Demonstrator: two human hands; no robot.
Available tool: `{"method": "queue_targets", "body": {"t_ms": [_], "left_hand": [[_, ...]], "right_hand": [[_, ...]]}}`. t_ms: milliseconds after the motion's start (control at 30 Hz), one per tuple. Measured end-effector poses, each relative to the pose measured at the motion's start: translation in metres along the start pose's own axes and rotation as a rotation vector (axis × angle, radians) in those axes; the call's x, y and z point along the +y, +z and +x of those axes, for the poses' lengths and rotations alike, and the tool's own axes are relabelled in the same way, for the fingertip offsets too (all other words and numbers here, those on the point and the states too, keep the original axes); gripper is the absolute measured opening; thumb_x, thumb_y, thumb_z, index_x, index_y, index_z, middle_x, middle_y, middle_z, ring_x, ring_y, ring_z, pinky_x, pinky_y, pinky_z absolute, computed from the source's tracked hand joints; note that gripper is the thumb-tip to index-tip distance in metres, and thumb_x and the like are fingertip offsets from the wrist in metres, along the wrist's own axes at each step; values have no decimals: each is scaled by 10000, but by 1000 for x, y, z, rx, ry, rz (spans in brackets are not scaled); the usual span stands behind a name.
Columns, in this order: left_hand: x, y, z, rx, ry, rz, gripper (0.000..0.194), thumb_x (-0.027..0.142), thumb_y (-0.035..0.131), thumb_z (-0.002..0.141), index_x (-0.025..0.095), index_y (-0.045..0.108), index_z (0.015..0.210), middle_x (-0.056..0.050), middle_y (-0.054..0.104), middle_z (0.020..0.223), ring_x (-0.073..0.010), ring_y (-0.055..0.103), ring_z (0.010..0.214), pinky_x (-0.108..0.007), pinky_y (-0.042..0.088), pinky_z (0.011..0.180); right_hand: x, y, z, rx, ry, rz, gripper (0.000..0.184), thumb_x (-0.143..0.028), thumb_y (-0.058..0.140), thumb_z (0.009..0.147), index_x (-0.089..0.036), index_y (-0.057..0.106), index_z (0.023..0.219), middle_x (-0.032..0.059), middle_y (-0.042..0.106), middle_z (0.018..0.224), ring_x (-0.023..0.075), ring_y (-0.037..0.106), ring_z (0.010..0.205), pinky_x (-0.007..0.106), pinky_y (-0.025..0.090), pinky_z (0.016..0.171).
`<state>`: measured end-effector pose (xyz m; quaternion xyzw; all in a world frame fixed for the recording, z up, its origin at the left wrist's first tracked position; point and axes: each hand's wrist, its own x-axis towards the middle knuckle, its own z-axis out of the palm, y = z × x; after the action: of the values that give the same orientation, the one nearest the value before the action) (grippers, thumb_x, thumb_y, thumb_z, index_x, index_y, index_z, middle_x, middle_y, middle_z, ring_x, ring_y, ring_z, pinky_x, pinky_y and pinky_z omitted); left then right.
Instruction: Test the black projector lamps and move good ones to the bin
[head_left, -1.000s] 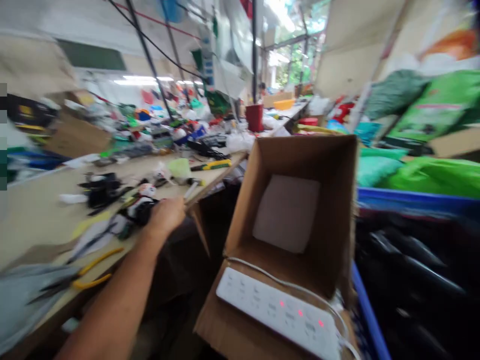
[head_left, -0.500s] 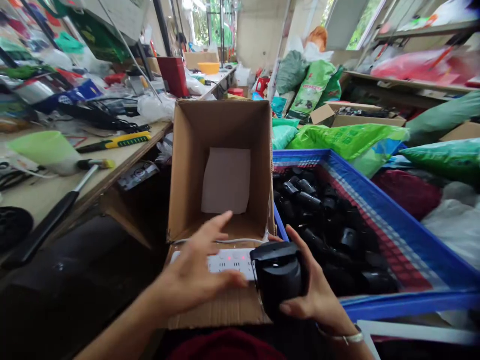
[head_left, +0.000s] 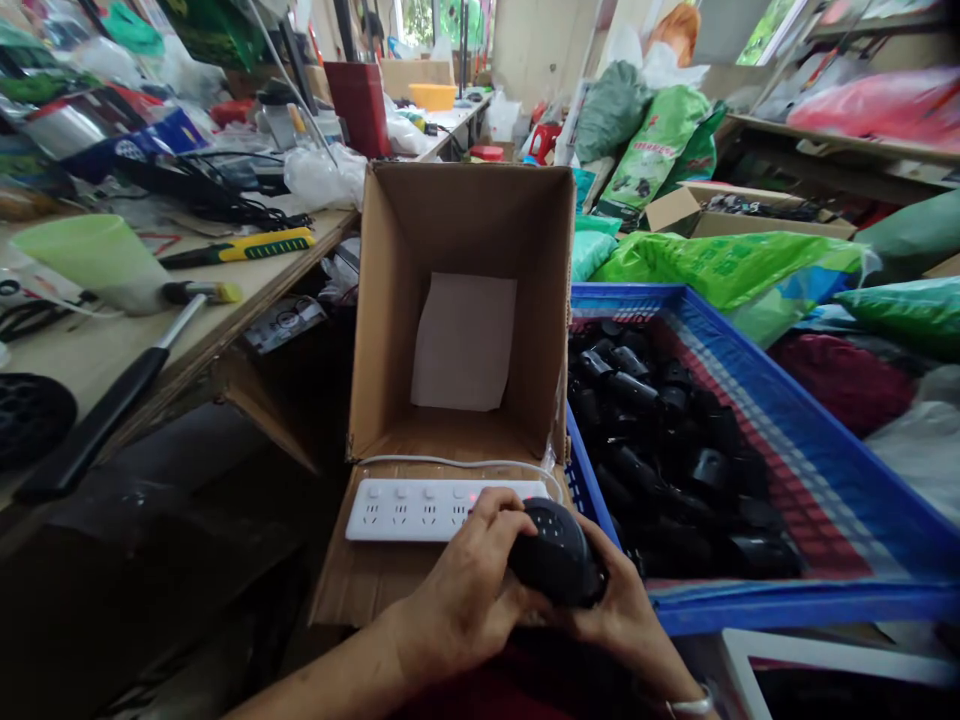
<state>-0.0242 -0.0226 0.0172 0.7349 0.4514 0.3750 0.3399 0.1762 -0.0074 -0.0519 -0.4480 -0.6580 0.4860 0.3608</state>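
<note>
A rounded black plastic device (head_left: 556, 552) with small marks or holes on its upper face is held between both hands, above the near right end of a white power strip (head_left: 401, 510). My right hand (head_left: 619, 590) wraps its right side, thumb underneath. My left hand (head_left: 480, 580) is closed on its left side, fingertips resting on the top edge. The power strip lies on a cardboard flap (head_left: 360, 580), and part of it is hidden behind my left hand. A red light glows by its switches.
An open cardboard box (head_left: 461, 430) faces me, a loose cardboard sheet (head_left: 465, 340) inside. At right stands a blue crate (head_left: 825, 430) of black cylindrical parts (head_left: 637, 390). The workbench (head_left: 247, 320) at left bears a hammer (head_left: 112, 400) and a yellow-black cutter (head_left: 247, 247).
My left hand has moved right from over the power strip and taken hold of the black device. The device has been turned so its marked face shows. The view has shifted slightly.
</note>
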Motion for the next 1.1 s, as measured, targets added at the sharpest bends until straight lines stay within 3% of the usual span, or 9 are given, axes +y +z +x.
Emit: {"method": "queue_targets", "body": {"t_ms": [100,267,433,533,667,867,1000,1100], "left_hand": [[-1,5,-6,124,121,168,291,15,537,733,155,478,980,-121,510,1045,-246,507,985,-439,461,888],[-2,4,-9,233,276,436,358,-18,442,758,99,478,1094,-157,576,1033,-259,540,956,-459,483,855],[0,-5,-5,26,266,406,594,25,442,762,72,284,1333,-190,520,1275,-276,493,1150,-468,456,928],[-4,-6,-7,7,304,391,583,12,439,760,92,318,1324,-187,510,1303,-272,523,1108,-481,468,902],[-12,-3,-11,98,327,419,498,-27,418,759,122,448,1234,-161,576,1230,-262,526,1056,-480,482,873],[-12,3,-9,236,275,383,352,-3,460,774,96,548,1100,-159,589,1035,-239,559,966,-411,523,816],[-8,8,-5,287,260,375,308,17,472,789,117,559,1067,-125,607,962,-228,580,887,-411,537,786],[-13,7,-3,220,264,433,337,37,458,803,128,531,1120,-128,639,989,-245,601,888,-422,547,770]], "right_hand": [[-6,7,2,104,0,-102,790,-256,780,539,-211,442,1252,70,603,1168,293,585,1041,403,458,936],[-11,16,3,210,39,-157,740,-292,752,576,-195,453,1246,72,639,1091,281,617,968,395,504,870],[-10,5,0,149,-84,-228,782,-277,755,567,-208,427,1273,95,584,1200,305,584,1051,414,473,918],[-10,1,1,134,-138,-269,775,-251,749,560,-229,429,1267,89,565,1227,303,568,1080,395,470,921],[-16,11,2,206,15,-318,715,-256,706,584,-205,437,1245,92,618,1119,281,618,966,389,502,852],[-30,21,7,310,247,-345,642,-395,725,567,-192,500,1133,61,665,929,263,637,815,362,525,719],[-36,20,13,360,293,-264,637,-398,741,556,-178,500,1103,73,670,929,270,638,822,367,523,726],[-41,14,15,256,254,-167,647,-353,729,597,-164,483,1165,93,656,1036,273,621,941,383,509,819]]}}
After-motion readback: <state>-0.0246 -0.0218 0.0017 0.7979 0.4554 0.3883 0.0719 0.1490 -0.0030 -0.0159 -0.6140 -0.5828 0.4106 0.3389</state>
